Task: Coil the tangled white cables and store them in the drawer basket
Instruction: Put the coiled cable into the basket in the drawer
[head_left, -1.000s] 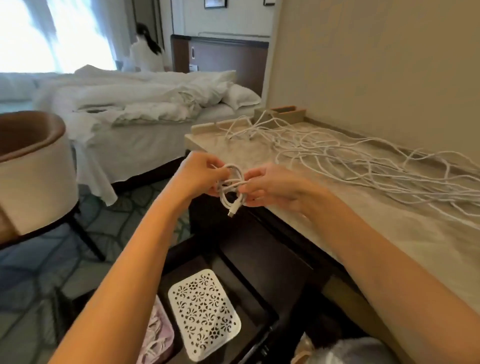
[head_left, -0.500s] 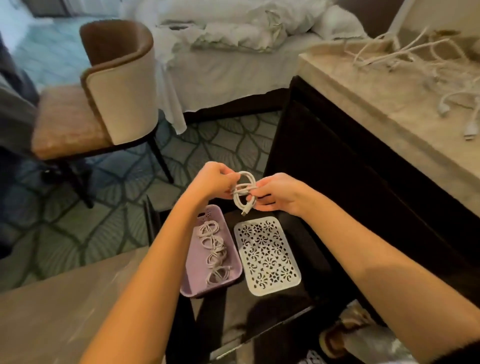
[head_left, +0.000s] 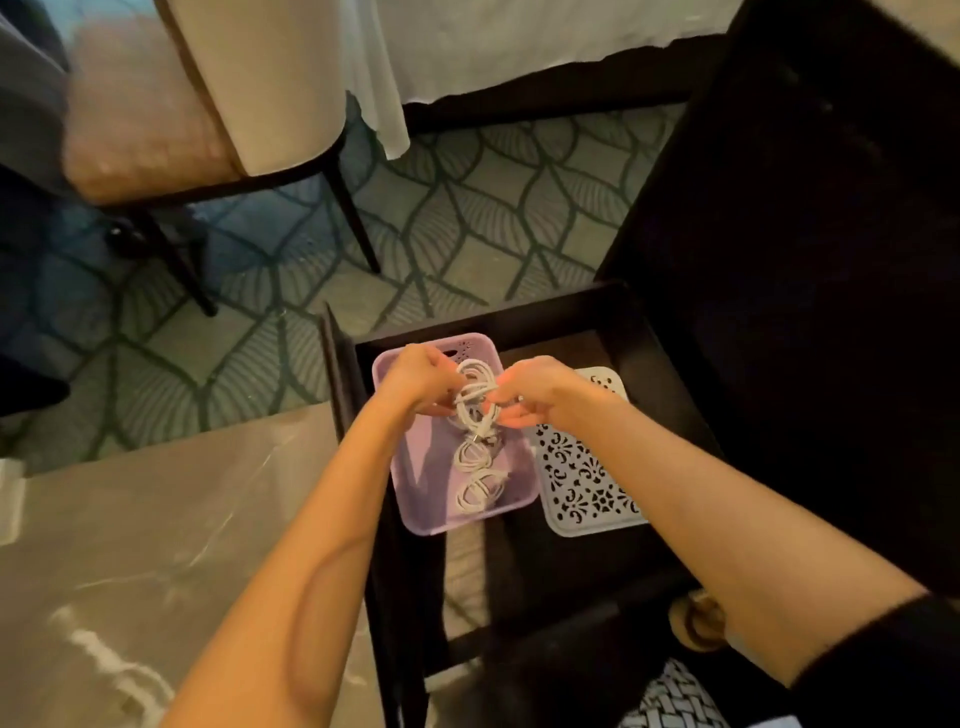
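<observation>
A coiled cable (head_left: 475, 397) is pinched by the left hand (head_left: 418, 379) and right hand (head_left: 535, 389) above the purple basket (head_left: 410, 499), where 2 coils (head_left: 475, 475) lie; a white lid (head_left: 587, 483) lies beside it.

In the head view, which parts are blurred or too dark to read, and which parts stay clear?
Head view: the chair at upper left is smeared by motion blur; the dark cabinet on the right shows almost no detail; the left hand, right hand and coiled cable over the purple basket are lit and fairly sharp; wide-angle stretching enlarges the forearms near the bottom edge.

2 bare forearms, black sleeve (head_left: 883, 670) on right arm
</observation>
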